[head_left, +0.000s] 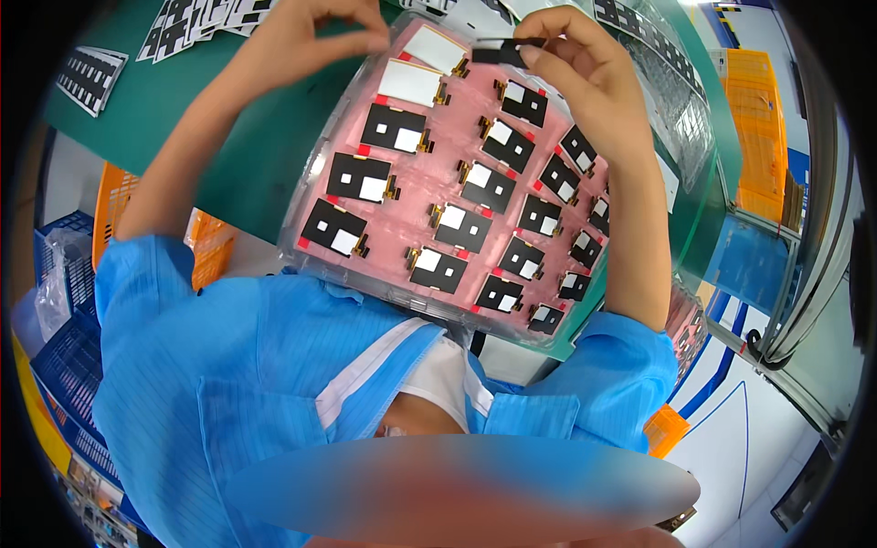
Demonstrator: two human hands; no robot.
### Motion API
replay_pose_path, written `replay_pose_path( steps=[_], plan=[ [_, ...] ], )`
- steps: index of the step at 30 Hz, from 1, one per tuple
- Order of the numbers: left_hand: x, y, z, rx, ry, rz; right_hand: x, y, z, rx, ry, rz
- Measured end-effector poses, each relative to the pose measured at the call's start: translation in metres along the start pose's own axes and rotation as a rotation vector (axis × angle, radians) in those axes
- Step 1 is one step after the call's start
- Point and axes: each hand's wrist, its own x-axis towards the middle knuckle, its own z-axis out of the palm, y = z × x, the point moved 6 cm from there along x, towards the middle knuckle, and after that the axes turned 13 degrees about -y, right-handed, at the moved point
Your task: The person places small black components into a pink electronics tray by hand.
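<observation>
Black piece in right grip, above the panel tray

Right hand [585,73]: over the tray's far edge, grip narrow, thumb and fingers holding a black piece [498,56]. A thin dark strip runs along its top side; whether this is a tool or part of the piece, cannot tell. Left hand [343,27]: by the tray's far left corner, thumb and fingertips close together, grip narrow; cannot tell if anything sits between them.

Tray [452,128]: clear-edged, pink inside, set aslant on the green tabletop [260,151], right in front of the person. Panels lie in it in slanting rows, mostly black with white squares and small gold tabs. Two white-faced panels [409,84] occupy the far left end, nearest the left hand.

Black-and-white sheets [187,32] spread at far left; clear wrap [681,119] lies right of the right forearm.
</observation>
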Motion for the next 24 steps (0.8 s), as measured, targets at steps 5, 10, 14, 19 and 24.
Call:
replay_pose_path(
  steps=[5, 10, 14, 19, 24],
  plan=[
    [0.014, 0.038, 0.033, 0.502, -0.220, -0.871, -0.011, -0.029, 0.010, -0.562, -0.103, -0.116],
    [0.014, 0.038, 0.035, 0.522, -0.213, -0.898, -0.011, -0.024, 0.024, -0.406, -0.035, 0.086],
    [0.019, 0.034, 0.037, 0.522, -0.245, -0.877, -0.009, -0.012, 0.009, -0.555, 0.004, 0.031],
    [0.016, 0.034, 0.037, 0.514, -0.240, -0.875, -0.003, -0.029, 0.023, -0.667, -0.027, -0.157],
    [0.011, 0.033, 0.037, 0.524, -0.222, -0.872, -0.003, -0.012, 0.024, -0.535, -0.104, -0.005]
  ],
)
